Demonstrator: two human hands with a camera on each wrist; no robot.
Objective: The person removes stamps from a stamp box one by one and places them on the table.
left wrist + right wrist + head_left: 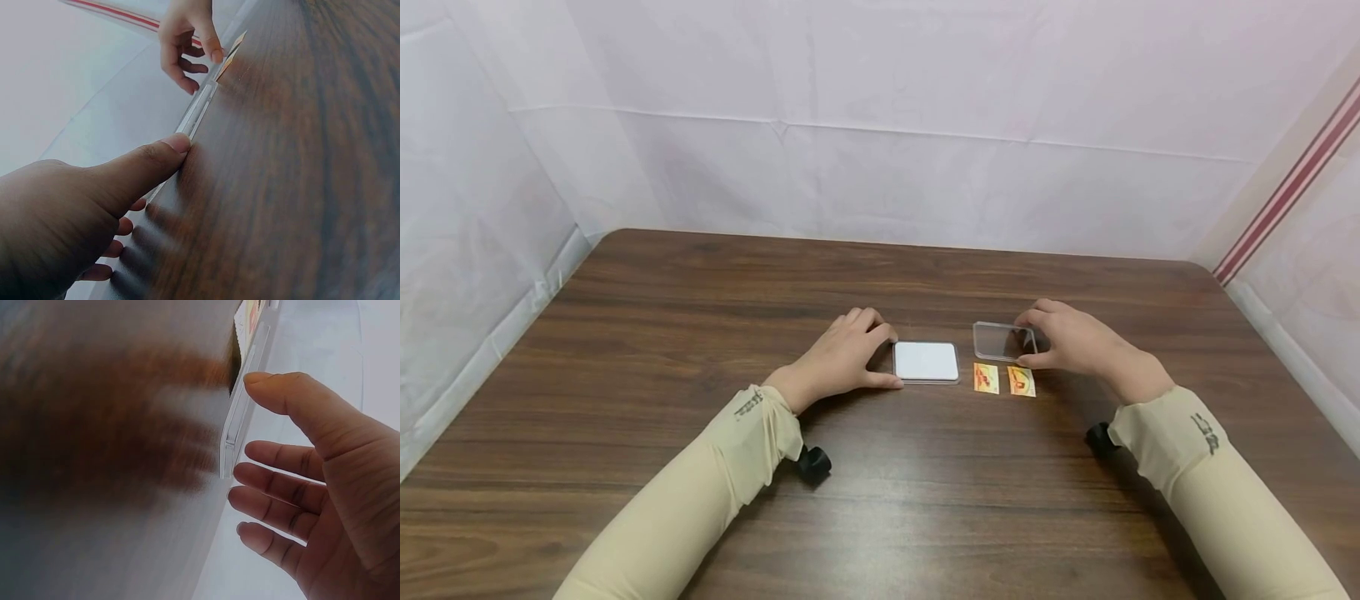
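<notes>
Overhead, the head view lays out the whole scene: a dark wooden bench (700, 333) with a white flat case (926, 362) near its middle, a clear plastic lid (1003, 340) to the right of it, and two small orange cards (1003, 380) lying flat just in front of the lid. The left hand (842, 358) rests at the case's left edge, thumb along the near corner and fingers curled at the far corner, so its grip spans that short side of the case. The right hand (1075, 342) holds the clear lid from its right side, thumb at the near edge and fingers over the far edge.

Closer in, the left wrist view shows what the head view cannot: the left thumb (156, 159) presses against the thin edge of the case (199, 111), seen side-on as a pale strip, with the right hand (184, 44) and the cards (230, 55) beyond. From the right wrist, the lid (240, 419) appears edge-on; the right thumb (281, 390) seems to touch its rim, though blur makes the contact hard to confirm, and the fingers (275, 487) spread loosely beside it.
</notes>
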